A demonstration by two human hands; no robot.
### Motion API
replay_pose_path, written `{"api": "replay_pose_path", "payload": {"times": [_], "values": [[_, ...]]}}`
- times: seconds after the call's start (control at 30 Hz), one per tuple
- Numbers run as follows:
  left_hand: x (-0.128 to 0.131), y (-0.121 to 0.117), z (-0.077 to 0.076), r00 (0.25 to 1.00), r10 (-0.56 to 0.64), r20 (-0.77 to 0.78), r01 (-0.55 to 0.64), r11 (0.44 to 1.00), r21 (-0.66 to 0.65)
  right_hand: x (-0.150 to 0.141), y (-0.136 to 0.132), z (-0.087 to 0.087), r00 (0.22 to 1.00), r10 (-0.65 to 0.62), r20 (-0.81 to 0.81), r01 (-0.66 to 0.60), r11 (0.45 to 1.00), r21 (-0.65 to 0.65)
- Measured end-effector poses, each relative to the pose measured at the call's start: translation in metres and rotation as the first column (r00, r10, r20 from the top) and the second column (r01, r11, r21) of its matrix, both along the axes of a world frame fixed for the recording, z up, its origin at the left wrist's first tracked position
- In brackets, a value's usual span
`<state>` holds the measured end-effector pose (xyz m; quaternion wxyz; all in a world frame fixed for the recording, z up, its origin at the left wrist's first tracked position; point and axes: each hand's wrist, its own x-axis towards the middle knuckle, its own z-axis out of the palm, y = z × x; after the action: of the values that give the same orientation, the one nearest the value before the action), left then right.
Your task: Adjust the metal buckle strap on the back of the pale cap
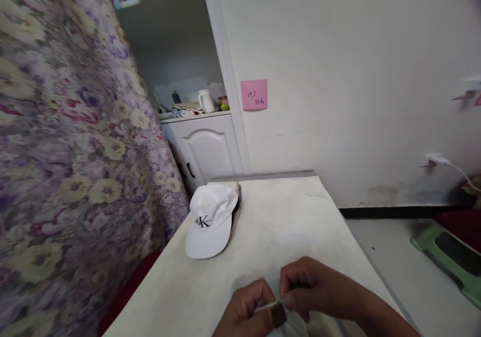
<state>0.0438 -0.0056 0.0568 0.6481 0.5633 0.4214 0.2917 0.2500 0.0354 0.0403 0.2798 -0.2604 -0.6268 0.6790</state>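
Observation:
Near the table's front edge, my left hand [251, 309] is closed in a pinch on a pale, whitish cloth-like piece [293, 325]. A small brownish-gold square [278, 315] shows at the left thumb; I cannot tell whether it is a buckle. Close beside it, my right hand [313, 287] has its thumb and fingers pressed together on the same pale piece. Most of that piece is hidden by the hands and cut off by the bottom of the view. Farther off on the table's left side lies a white cap [212, 212] with black CK lettering, its brim toward me, darker cap edges behind it.
The pale table [285, 212] reaches to the wall, where a pink note [254, 95] is stuck. A floral curtain [86, 141] hangs at left beside a white cabinet [210, 144] holding a white jug [206, 101]. A green stool [447, 257] stands right on the floor.

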Motion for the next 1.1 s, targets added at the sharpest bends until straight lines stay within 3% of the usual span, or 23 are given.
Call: {"api": "replay_pose_path", "payload": {"times": [0.23,0.43,0.7,0.9,1.1], "values": [[-0.004,0.003,-0.001,1.0,-0.008,-0.022,0.007,1.0,-0.023,-0.007,-0.001,0.005,0.997,-0.067,0.033,0.067,0.998,-0.008],[-0.006,0.004,-0.01,0.999,0.043,-0.026,-0.042,0.998,0.035,-0.005,0.001,0.003,0.997,-0.013,0.079,0.015,1.0,-0.022],[-0.002,0.005,-0.007,0.999,0.033,-0.005,-0.033,0.999,0.023,-0.007,0.001,0.004,0.994,-0.085,0.071,0.089,0.994,-0.058],[-0.003,0.006,-0.012,0.996,0.06,-0.061,-0.055,0.995,0.081,-0.005,-0.001,0.009,0.991,-0.066,0.119,0.067,0.998,-0.002],[-0.004,0.004,-0.011,0.997,0.034,-0.067,-0.029,0.997,0.071,-0.005,0.0,0.005,0.992,-0.087,0.097,0.091,0.995,-0.039]]}}
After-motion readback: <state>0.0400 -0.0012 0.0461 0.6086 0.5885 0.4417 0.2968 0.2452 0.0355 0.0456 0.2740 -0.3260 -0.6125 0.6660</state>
